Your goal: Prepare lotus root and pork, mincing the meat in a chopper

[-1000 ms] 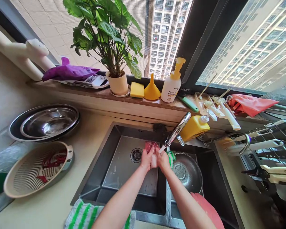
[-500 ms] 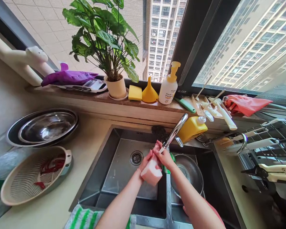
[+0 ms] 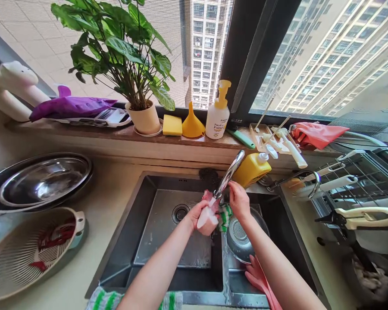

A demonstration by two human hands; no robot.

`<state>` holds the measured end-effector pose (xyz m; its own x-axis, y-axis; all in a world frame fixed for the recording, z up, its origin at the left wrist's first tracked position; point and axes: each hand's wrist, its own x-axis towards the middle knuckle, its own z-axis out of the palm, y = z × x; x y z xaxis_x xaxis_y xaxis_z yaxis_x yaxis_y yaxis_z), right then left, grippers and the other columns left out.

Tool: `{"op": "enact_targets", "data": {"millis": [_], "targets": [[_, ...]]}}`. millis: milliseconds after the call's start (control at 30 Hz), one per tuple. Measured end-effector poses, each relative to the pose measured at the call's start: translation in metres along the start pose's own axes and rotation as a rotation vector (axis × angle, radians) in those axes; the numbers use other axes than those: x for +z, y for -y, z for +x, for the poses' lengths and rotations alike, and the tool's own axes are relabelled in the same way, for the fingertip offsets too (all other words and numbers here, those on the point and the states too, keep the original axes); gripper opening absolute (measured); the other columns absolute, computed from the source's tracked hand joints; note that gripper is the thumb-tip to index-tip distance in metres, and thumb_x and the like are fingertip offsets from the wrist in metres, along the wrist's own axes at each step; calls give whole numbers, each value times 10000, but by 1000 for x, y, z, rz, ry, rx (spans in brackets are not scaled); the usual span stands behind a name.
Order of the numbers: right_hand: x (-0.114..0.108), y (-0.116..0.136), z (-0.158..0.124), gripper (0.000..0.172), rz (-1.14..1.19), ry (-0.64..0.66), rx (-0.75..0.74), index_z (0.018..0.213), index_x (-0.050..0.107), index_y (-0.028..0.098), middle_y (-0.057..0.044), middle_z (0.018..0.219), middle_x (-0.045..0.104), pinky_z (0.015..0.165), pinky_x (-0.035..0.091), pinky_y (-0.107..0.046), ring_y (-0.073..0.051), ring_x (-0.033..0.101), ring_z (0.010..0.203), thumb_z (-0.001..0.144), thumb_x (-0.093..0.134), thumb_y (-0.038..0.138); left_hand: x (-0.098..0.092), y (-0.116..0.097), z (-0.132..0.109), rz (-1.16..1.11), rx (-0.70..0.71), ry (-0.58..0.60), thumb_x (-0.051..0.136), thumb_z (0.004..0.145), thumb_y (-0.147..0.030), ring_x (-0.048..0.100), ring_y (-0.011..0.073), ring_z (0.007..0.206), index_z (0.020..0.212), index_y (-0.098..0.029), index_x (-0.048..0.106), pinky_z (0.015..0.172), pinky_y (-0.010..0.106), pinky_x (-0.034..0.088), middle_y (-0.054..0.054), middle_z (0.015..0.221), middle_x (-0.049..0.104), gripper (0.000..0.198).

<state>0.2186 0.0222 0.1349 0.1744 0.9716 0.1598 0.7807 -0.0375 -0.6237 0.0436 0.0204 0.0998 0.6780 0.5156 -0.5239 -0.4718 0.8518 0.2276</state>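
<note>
My left hand (image 3: 196, 214) is closed round a pale pink piece of pork (image 3: 207, 222), held over the left sink basin below the faucet spout. Its redder far end sits right under the spout, and something pale, perhaps water, shows there. My right hand (image 3: 240, 202) is at the base side of the chrome faucet (image 3: 229, 174), its fingers closed at the lever, which they mostly hide. Beneath the right wrist, a metal strainer pan (image 3: 245, 237) rests in the right basin. A green-and-white striped cloth (image 3: 225, 217) hangs over the divider.
A pink rubber glove (image 3: 260, 277) lies over the right basin's front edge. Left of the sink stand metal bowls (image 3: 45, 178) and a colander (image 3: 6, 258) with red peppers. A yellow bottle (image 3: 252, 169) stands behind the faucet; a dish rack (image 3: 352, 181) is at right.
My right hand has let go of the pork and moved right to the faucet lever. My left hand keeps the pork under the spout. More of the pink glove shows.
</note>
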Motion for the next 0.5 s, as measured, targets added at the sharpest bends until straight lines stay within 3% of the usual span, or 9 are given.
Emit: {"op": "enact_targets", "data": {"millis": [100, 200, 300, 400, 500], "targets": [[5, -20, -5, 479, -300, -103, -99, 1311, 444, 20, -226, 1399, 415, 1096, 248, -495, -301, 290, 1351, 903, 359, 257, -3, -6, -1, 37, 42, -91, 522, 734, -70, 664, 198, 685, 1074, -138, 602, 685, 344, 528, 71, 873, 724, 355], [22, -39, -17, 561, -473, -99, -106, 1384, 313, -3, -245, 1453, 319, 1099, 240, -517, -316, 182, 1393, 901, 398, 268, -19, -2, -10, 13, 3, -204, 537, 733, -78, 672, 212, 677, 1036, -111, 616, 669, 341, 535, 99, 893, 726, 315], [30, -45, -25, 600, -501, -52, -65, 1434, 227, 53, -201, 1501, 248, 1107, 192, -551, -313, 134, 1408, 907, 394, 285, -41, 10, -26, -14, -60, -356, 524, 789, -179, 661, 220, 588, 850, -76, 628, 644, 339, 538, 112, 690, 706, 159], [22, -42, -35, 604, -458, 4, 0, 1458, 200, 136, -151, 1524, 218, 1075, 173, -629, -340, 98, 1411, 910, 390, 305, -60, 24, -49, 7, -71, -432, 449, 846, -223, 653, 209, 539, 749, -82, 609, 605, 309, 534, 112, 591, 676, 235], [14, -40, -66, 536, -412, 0, 84, 1422, 308, 175, -148, 1530, 198, 1049, 215, -639, -356, 71, 1413, 902, 401, 262, -75, 35, -72, 0, -73, -470, 474, 849, -235, 659, 212, 541, 757, -73, 618, 600, 311, 535, 123, 609, 687, 235]]}}
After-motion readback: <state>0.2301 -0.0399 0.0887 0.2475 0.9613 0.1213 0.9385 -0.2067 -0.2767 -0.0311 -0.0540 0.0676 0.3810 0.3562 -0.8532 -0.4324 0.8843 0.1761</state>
